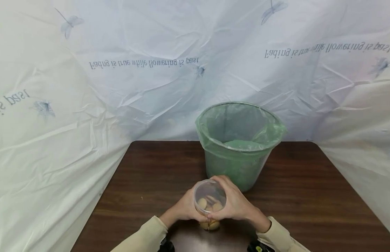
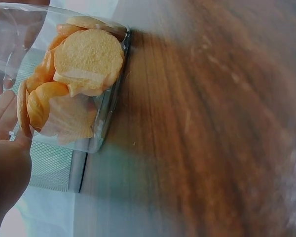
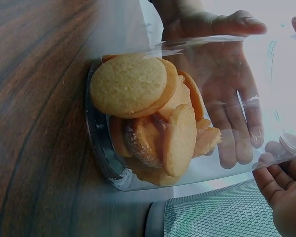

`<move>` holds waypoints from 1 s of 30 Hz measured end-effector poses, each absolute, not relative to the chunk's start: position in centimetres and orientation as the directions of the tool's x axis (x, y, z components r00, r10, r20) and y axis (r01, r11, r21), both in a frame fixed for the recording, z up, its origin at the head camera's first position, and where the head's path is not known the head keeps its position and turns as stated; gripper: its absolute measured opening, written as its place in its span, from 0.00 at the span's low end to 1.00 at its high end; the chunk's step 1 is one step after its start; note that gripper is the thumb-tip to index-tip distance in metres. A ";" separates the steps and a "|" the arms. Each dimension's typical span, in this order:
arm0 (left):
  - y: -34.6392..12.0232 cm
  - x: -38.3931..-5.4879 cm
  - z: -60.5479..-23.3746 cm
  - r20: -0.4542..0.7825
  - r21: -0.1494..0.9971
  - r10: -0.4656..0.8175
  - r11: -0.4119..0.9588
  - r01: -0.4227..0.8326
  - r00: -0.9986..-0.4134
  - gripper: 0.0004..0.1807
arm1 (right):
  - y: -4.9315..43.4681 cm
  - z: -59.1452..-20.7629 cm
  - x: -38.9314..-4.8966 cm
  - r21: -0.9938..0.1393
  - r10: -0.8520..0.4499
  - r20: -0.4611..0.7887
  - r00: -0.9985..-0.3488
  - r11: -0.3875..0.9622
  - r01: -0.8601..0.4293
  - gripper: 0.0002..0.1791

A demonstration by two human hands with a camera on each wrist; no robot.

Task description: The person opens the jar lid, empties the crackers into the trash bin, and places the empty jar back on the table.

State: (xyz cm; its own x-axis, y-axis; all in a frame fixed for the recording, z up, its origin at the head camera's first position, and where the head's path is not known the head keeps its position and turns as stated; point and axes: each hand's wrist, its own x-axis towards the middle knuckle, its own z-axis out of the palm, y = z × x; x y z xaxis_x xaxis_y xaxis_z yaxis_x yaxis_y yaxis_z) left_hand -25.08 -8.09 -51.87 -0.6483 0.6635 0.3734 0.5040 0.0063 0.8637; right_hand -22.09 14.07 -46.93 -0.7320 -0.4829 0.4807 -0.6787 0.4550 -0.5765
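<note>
Both hands grip a clear plastic jar [image 1: 210, 190] from opposite sides, low in the head view. Cookies [image 2: 89, 59], round and pale gold, fill its lower part along with some twisted, browner ones. The left hand [image 1: 186, 205] lies round the jar's left side, its fingers spread and visible through the plastic in the right wrist view. Round the other side goes the right hand [image 1: 235, 204], its thumb near the left thumb at the near rim. The jar stands upright, its base right at the tabletop.
Just beyond the hands stands a mesh bin [image 1: 261, 168] lined with a green plastic bag [image 1: 242, 145]. The dark wooden table [image 1: 157, 175] has its far edge behind the bin. White printed sheeting [image 1: 144, 87] hangs behind and on both sides.
</note>
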 end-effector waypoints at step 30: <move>-8.2 -24.9 -51.6 0.377 0.857 0.663 0.015 0.515 -0.647 0.58 | 14.1 -46.9 -22.2 -0.563 -0.488 0.501 -0.715 0.444 -0.697 0.54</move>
